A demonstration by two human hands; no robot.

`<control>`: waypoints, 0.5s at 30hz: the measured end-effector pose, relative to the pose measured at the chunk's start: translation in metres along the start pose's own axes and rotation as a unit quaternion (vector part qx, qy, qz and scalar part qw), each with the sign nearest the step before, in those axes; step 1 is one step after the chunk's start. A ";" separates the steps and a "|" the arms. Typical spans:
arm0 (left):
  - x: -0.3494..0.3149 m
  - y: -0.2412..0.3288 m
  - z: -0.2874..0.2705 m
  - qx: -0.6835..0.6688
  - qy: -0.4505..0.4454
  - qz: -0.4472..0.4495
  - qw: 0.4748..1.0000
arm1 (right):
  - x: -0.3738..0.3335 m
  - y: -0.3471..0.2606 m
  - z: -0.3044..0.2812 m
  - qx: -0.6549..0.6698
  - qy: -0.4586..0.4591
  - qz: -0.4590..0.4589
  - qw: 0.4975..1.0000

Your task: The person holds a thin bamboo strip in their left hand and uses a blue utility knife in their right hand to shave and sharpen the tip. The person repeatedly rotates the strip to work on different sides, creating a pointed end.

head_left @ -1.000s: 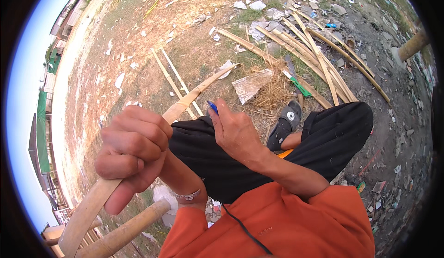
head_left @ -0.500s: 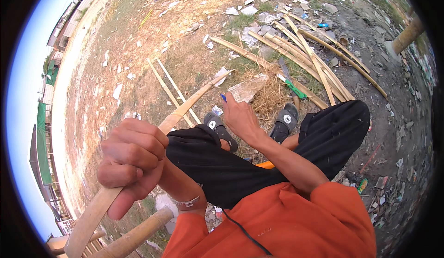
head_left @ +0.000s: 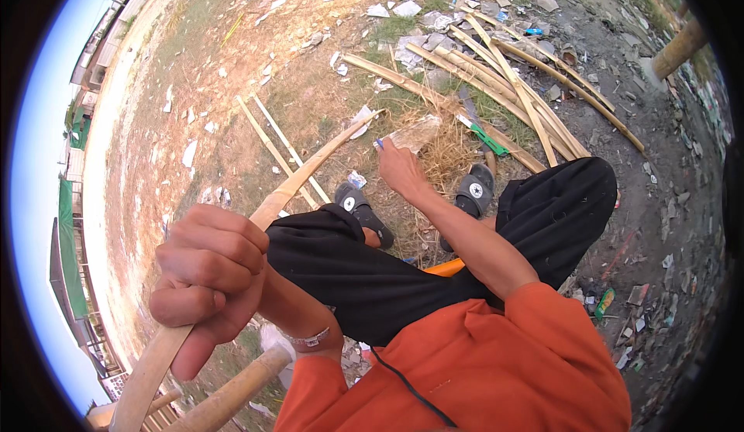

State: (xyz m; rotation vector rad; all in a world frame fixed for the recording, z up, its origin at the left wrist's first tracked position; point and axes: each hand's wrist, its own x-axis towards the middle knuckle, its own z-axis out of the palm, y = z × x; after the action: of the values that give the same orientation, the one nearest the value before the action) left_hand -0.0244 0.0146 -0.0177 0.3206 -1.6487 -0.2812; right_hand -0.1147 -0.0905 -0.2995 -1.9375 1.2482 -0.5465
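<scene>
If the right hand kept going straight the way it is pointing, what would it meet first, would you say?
Probably the crumpled clear plastic sheet on the dry straw just beyond the right hand, though depth is hard to judge.

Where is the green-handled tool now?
In the head view, the green-handled tool lies on the ground right of centre, beside the bamboo poles, above the right sandal.

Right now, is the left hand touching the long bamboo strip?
Touching. The head view shows the left hand with its fingers wrapped around the long bamboo strip, no gap visible.
</scene>
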 end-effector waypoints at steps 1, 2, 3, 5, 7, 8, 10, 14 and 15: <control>-0.002 0.002 -0.001 0.009 0.000 -0.003 1.000 | 0.004 0.000 -0.003 -0.023 -0.010 0.018 1.000; -0.004 0.002 -0.002 0.019 0.001 -0.007 1.000 | 0.003 -0.004 -0.001 -0.011 -0.021 0.019 1.000; -0.004 0.002 -0.004 0.018 -0.002 -0.005 1.000 | 0.001 -0.009 0.002 0.001 -0.032 0.020 0.999; -0.004 0.003 -0.003 0.016 -0.001 -0.002 1.000 | 0.000 -0.010 0.004 0.006 -0.049 0.042 0.998; -0.004 0.002 -0.002 0.010 0.001 -0.007 1.000 | 0.010 0.008 0.023 0.001 -0.056 0.081 0.995; -0.002 0.001 -0.005 0.009 -0.005 -0.006 1.000 | 0.016 0.017 0.028 -0.030 -0.048 0.087 0.995; -0.001 -0.001 -0.007 0.018 0.004 -0.002 1.000 | 0.027 0.044 0.032 -0.091 -0.032 0.103 0.990; -0.004 0.000 -0.008 0.032 0.045 -0.004 0.998 | 0.022 0.069 0.024 -0.131 -0.063 0.170 0.975; -0.003 -0.002 -0.010 0.033 0.059 -0.001 0.998 | 0.023 0.065 0.018 -0.097 -0.068 0.141 0.983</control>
State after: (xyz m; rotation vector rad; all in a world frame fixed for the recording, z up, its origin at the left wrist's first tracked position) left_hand -0.0141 0.0136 -0.0205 0.3815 -1.5432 -0.2063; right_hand -0.1297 -0.1197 -0.3625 -1.8732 1.4982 -0.1497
